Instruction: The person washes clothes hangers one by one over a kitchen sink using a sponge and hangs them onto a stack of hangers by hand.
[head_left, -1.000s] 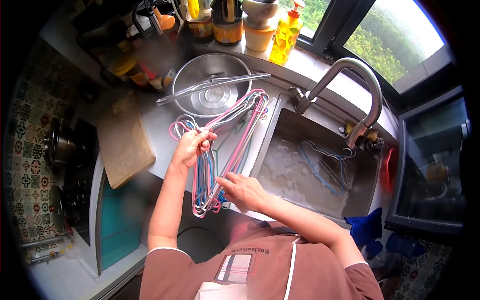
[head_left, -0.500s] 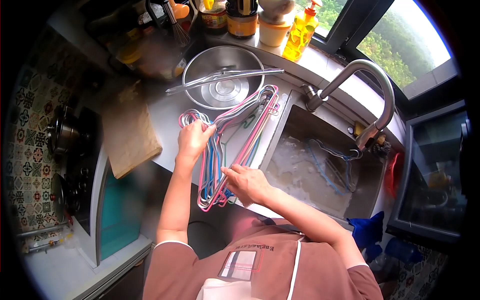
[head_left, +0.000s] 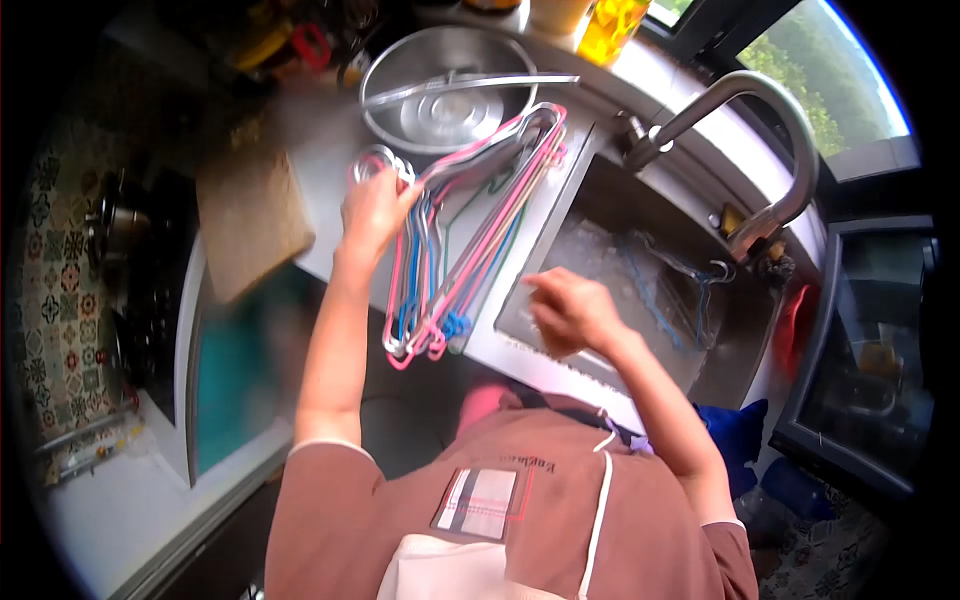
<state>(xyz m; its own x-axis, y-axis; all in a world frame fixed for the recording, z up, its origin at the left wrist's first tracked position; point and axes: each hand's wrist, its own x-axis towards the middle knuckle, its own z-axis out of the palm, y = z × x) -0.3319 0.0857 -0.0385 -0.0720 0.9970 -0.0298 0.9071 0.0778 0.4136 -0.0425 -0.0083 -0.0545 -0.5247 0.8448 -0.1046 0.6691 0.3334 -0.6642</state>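
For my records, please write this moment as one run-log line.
left hand: grips hanger bundle near hooks | right hand: off bundle, at sink edge | sink: blue hanger inside

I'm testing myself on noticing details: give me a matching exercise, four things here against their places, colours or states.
1. Left hand
2. Right hand
3. Metal bowl
4. Board

A. Tan
B. By the sink, off the hangers
C. Crossed by a silvery rod
D. Gripping hangers near their hooks

Right pairs: 1-D, 2-B, 3-C, 4-A
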